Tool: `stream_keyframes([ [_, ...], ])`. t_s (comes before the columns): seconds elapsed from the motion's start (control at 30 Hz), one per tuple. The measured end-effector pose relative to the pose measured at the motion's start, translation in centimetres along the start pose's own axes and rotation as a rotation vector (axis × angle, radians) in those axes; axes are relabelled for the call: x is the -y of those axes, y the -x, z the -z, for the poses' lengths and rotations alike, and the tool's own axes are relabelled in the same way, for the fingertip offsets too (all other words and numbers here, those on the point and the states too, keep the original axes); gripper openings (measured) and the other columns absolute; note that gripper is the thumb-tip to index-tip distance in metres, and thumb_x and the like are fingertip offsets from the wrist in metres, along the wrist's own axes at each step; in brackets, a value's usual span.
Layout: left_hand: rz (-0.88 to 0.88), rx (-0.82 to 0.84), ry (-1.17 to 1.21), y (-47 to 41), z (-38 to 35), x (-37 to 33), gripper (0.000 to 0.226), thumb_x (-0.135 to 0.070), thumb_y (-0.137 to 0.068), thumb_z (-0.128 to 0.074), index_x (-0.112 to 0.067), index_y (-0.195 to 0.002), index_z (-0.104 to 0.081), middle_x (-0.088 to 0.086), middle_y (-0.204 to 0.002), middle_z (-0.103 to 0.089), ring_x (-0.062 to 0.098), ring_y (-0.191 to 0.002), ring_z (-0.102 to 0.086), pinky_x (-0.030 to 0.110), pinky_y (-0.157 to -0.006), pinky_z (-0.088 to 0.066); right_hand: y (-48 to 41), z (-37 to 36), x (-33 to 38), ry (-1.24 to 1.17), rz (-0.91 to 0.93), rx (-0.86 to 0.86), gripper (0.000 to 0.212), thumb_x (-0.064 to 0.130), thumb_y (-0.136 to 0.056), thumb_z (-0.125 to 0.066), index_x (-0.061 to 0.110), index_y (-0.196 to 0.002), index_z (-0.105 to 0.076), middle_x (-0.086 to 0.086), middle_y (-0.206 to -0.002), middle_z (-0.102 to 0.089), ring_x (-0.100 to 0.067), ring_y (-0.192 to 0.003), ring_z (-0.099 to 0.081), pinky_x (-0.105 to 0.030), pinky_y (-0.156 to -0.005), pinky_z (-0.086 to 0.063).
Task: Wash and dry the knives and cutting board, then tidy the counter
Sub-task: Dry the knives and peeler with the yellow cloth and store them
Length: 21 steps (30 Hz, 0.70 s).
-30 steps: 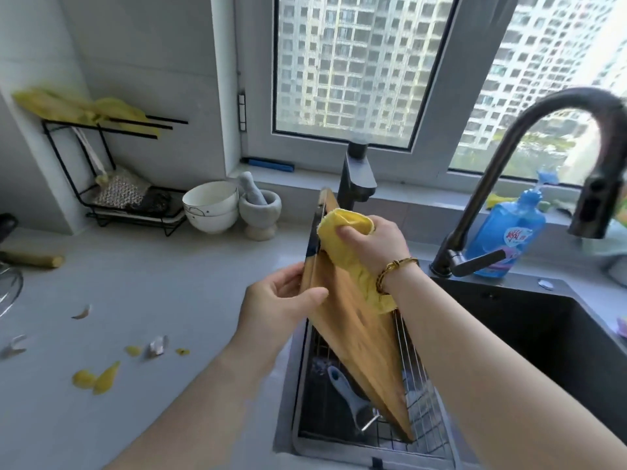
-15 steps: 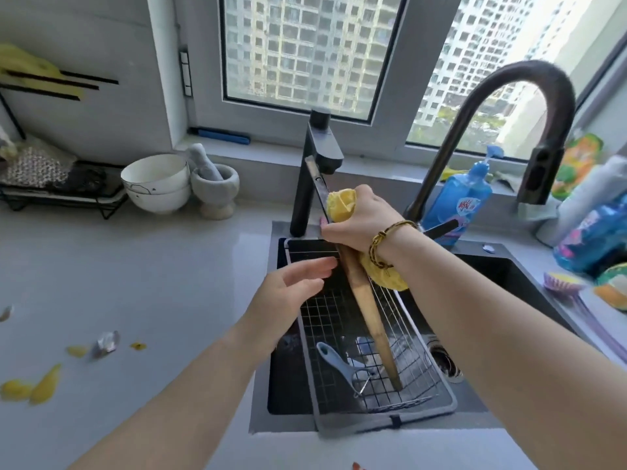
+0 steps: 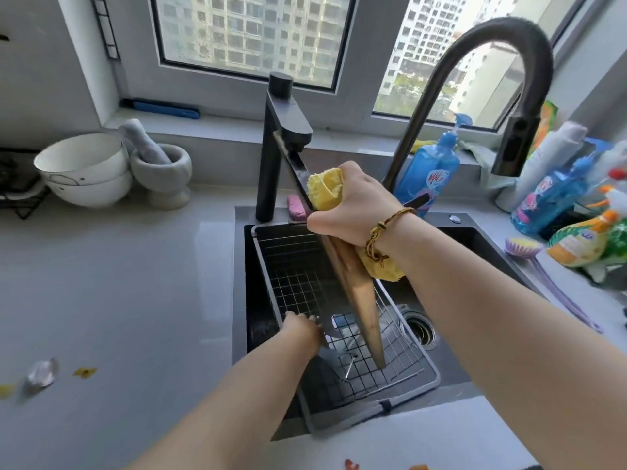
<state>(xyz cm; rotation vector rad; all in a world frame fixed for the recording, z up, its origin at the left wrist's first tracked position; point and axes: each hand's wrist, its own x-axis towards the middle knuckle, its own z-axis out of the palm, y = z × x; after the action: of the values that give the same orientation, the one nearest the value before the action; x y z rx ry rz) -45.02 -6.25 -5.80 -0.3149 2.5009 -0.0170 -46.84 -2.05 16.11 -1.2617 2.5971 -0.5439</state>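
A wooden cutting board [image 3: 359,300] stands on edge in the wire basket [image 3: 271,283] that hangs in the dark sink [image 3: 475,239]. It leans up toward the black square tap [image 3: 271,147]. My right hand [image 3: 356,205] grips the board's upper part with a yellow cloth [image 3: 325,189] bunched against it. My left hand [image 3: 302,325] is down inside the basket, its fingers curled on the end of a grey-blue-handled utensil [image 3: 334,337] lying on the wire floor. Most of that handle is hidden by the hand.
A tall arched faucet [image 3: 475,62] curves over the sink's right side. Blue soap bottles [image 3: 431,171] and a purple brush [image 3: 522,247] crowd the right. White bowls [image 3: 81,171] and a stone mortar [image 3: 163,174] stand back left. Peel scraps [image 3: 42,371] lie on the left counter.
My left hand let go of the board and dropped into the basket onto the utensil. The board turned edge-on under my right hand. The view shifted right and down.
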Motion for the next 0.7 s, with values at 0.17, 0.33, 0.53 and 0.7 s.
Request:
stream_keyframes([
  [0.17, -0.037, 0.096, -0.054, -2.0, -0.5, -0.3, 0.051, -0.021, -0.101, -0.031, -0.012, -0.148, -0.014, 0.009, -0.154, -0.017, 0.029, -0.139, -0.024, 0.041, -0.109, -0.025, -0.4, 0.1, -0.5, -0.008, 0.005, 0.017, 0.045, 0.038, -0.077, -0.061, 0.023, -0.102, -0.026, 0.012, -0.076, -0.032, -0.003, -0.066, -0.036, -0.019, -0.054, -0.035],
  [0.33, -0.111, 0.053, -0.111, -2.5, -0.1, -0.4, 0.047, -0.014, -0.1, -0.029, -0.013, -0.147, -0.021, 0.01, -0.152, -0.023, 0.029, -0.135, -0.033, 0.038, -0.101, -0.035, -0.7, 0.3, -0.7, -0.023, -0.016, 0.034, 0.043, 0.036, -0.077, -0.061, 0.023, -0.101, -0.028, 0.011, -0.077, -0.034, -0.003, -0.067, -0.036, -0.018, -0.055, -0.036],
  [0.53, -0.127, 0.01, -0.178, -2.1, 0.4, -0.4, 0.038, -0.001, -0.096, -0.038, -0.004, -0.133, -0.042, 0.011, -0.137, -0.045, 0.029, -0.119, -0.048, 0.033, -0.086, -0.043, -0.7, 0.1, -0.8, -0.027, -0.017, 0.028, 0.042, 0.036, -0.077, -0.061, 0.023, -0.101, -0.029, 0.011, -0.077, -0.034, -0.003, -0.066, -0.037, -0.019, -0.055, -0.036],
  [0.7, -0.062, -0.182, -0.189, 0.7, 1.3, 1.1, 0.026, -0.011, -0.096, -0.043, -0.009, -0.118, -0.056, 0.007, -0.12, -0.059, 0.024, -0.111, -0.052, 0.03, -0.086, -0.033, -0.6, 0.2, -0.8, -0.013, -0.013, 0.017, 0.042, 0.035, -0.077, -0.061, 0.023, -0.101, -0.028, 0.009, -0.077, -0.034, -0.004, -0.066, -0.037, -0.021, -0.057, -0.038],
])
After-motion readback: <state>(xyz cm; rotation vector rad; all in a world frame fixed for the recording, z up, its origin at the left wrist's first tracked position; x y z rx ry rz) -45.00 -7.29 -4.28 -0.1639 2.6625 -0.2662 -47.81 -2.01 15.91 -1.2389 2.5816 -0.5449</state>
